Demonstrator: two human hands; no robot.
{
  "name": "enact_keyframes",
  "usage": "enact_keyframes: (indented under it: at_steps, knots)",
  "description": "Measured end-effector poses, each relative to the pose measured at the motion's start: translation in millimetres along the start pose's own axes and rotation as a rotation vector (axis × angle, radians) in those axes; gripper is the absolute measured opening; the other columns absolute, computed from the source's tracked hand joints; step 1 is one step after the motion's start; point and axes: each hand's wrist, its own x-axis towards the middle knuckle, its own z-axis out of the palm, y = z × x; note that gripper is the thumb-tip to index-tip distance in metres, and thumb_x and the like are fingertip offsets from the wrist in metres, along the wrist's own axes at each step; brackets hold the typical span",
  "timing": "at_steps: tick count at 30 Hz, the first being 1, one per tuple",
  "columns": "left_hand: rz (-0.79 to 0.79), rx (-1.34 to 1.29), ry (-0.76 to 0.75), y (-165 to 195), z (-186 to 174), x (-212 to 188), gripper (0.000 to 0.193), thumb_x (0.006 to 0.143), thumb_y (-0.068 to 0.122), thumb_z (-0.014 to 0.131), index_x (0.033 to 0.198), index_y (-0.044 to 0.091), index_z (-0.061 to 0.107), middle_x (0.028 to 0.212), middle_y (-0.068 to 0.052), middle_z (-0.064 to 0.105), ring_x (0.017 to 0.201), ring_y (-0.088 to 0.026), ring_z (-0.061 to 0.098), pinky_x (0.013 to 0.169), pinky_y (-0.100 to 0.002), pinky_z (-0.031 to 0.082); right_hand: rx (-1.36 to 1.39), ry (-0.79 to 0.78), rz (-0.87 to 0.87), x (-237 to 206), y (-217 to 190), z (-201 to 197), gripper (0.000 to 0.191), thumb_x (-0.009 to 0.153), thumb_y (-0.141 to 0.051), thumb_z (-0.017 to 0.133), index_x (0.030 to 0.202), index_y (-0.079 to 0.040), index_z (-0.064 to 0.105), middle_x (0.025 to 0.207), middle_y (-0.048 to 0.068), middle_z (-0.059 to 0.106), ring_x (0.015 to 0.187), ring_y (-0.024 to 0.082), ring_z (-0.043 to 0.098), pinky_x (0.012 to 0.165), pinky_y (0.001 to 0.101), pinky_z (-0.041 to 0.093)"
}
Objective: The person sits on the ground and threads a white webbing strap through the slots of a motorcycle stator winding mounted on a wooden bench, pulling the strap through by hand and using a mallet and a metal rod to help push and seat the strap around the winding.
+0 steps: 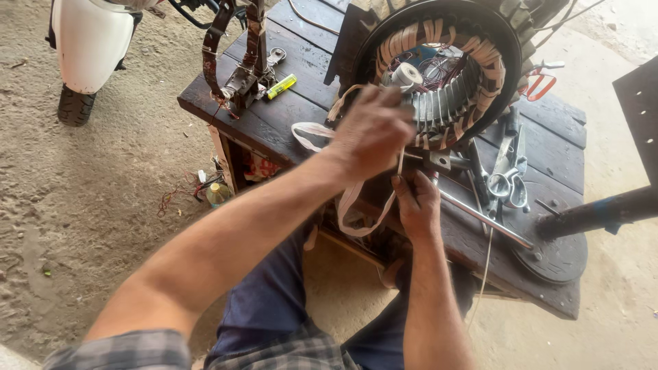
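— We see soft, even daylight here, brightest on the sandy ground (103, 171) at left and upper right.
— We agree; shadows are faint, the dark table (548, 137) stays readable, and our moving left hand (370, 130) blurs slightly.

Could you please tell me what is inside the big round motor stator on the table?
Inside the stator sit a white roll of tape, thin reddish wires and something blue. The left hand covers its lower left part.
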Motion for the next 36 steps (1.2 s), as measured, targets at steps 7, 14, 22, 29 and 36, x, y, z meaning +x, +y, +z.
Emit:
enact_keyframes:
  at_steps: [7,14,22,29,36]
  knots:
    - [-0.377,-0.902,0.884,-106.3,-106.5,-141.5,0.007,0.106,0.003,0.066,0.104,0.009,0.069,0.105,-0.006,0.065,0.1,-0.017,0.062,0.09,-0.034,0.053,-0.042,0.033,0.061,2.7,6.4,-2.1,0.019,0.098,-0.02,0.072,0.093,-0.003,0.069,0.067,-0.002,0.058,0.062,0.009,0.049,0.056,0.0274,0.039]
    - [-0.926,-0.423,1.164,-105.8,-84.8,-239.7,0.017,0.101,-0.006,0.063,0.112,0.008,0.064,0.108,-0.005,0.064,0.09,-0.012,0.06,0.084,-0.026,0.053,-0.118,0.029,-0.095,4.2,-1.8,2.0,0.019,0.1,-0.019,0.071,0.093,-0.002,0.069,0.073,-0.001,0.062,0.069,0.008,0.052,0.063,0.0256,0.043]
    - [-0.38,-0.131,0.234,-33.2,-24.7,-93.0,0.05,0.087,0.052,0.085,0.093,0.003,0.078,0.085,-0.011,0.069,0.089,-0.026,0.059,0.082,-0.042,0.042,-0.249,0.061,0.053,-4.0,-63.7,8.9,0.016,0.096,-0.018,0.074,0.092,-0.003,0.071,0.071,0.004,0.066,0.063,0.013,0.056,0.058,0.029,0.042]
    - [-0.359,-0.069,0.077,-14.5,-8.3,-35.6,0.017,0.085,0.027,0.078,0.086,0.009,0.078,0.09,-0.01,0.071,0.097,-0.028,0.063,0.085,-0.046,0.044,-0.295,-0.039,-0.203,12.1,-98.3,13.1,0.011,0.088,-0.01,0.077,0.092,-0.001,0.073,0.142,0.014,0.049,0.103,0.02,0.065,0.08,0.034,0.056]
    - [-0.297,-0.573,0.212,-14.1,-18.4,-65.4,0.014,0.092,0.021,0.077,0.087,0.008,0.075,0.096,-0.008,0.069,0.111,-0.032,0.059,0.094,-0.046,0.044,-0.478,-0.056,-0.229,18.0,-87.5,34.5,0.016,0.085,-0.013,0.082,0.1,-0.006,0.08,0.158,0.016,0.041,0.126,0.031,0.063,0.1,0.0398,0.054]
